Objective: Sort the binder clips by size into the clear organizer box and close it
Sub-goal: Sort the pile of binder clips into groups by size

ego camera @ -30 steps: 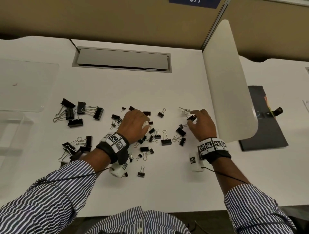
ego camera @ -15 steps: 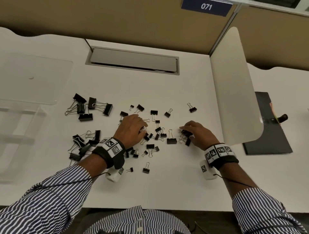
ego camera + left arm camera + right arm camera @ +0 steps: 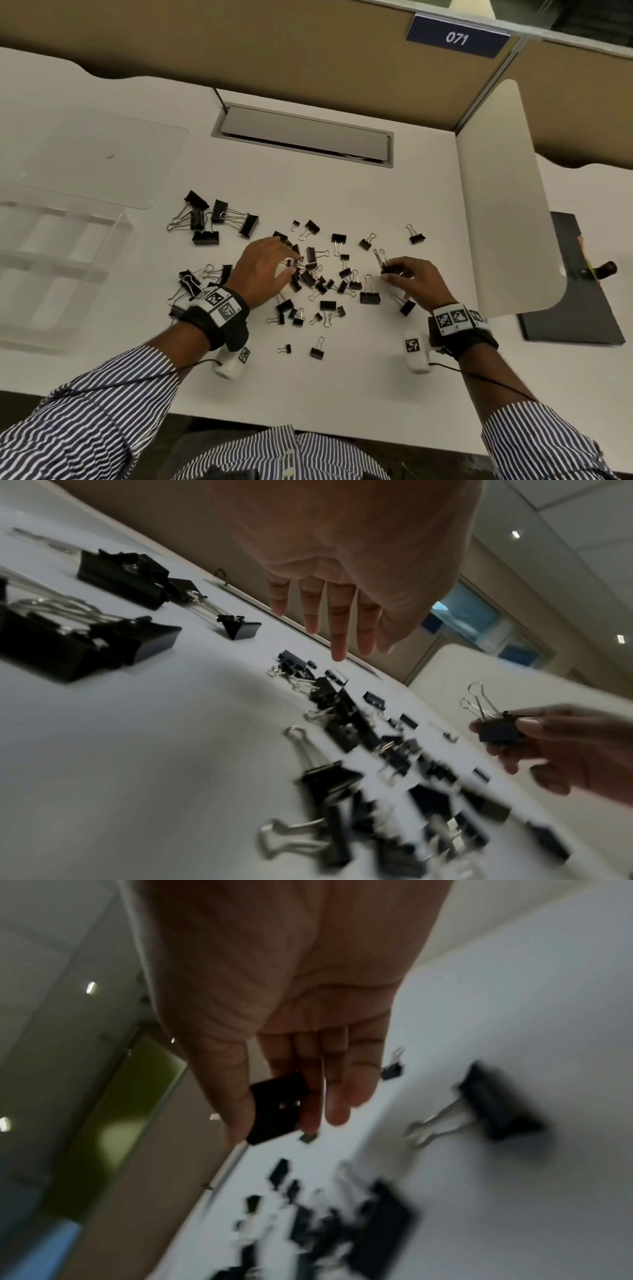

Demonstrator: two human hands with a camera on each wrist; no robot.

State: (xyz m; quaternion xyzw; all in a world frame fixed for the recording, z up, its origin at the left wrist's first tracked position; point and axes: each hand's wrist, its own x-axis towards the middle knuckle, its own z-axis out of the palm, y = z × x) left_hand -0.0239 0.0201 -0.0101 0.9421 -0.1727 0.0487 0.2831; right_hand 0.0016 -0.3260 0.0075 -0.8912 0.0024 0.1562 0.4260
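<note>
While the person's right hand [image 3: 416, 279] pinches a medium black binder clip with silver wire handles [image 3: 388, 266] between thumb and fingers just above the white desk [image 3: 342, 394], the left hand [image 3: 263, 267] hovers with its fingers straight and slightly spread over the middle of the scattered black binder clips [image 3: 318, 277]. Larger clips of the same black metal [image 3: 219, 219] lie in a loose group to the far left of that scatter, and the clear plastic organizer box [image 3: 65, 260] sits open at the left edge of the desk, its transparent lid [image 3: 92, 154] lying flat on the far side of it, well apart from both hands.
</note>
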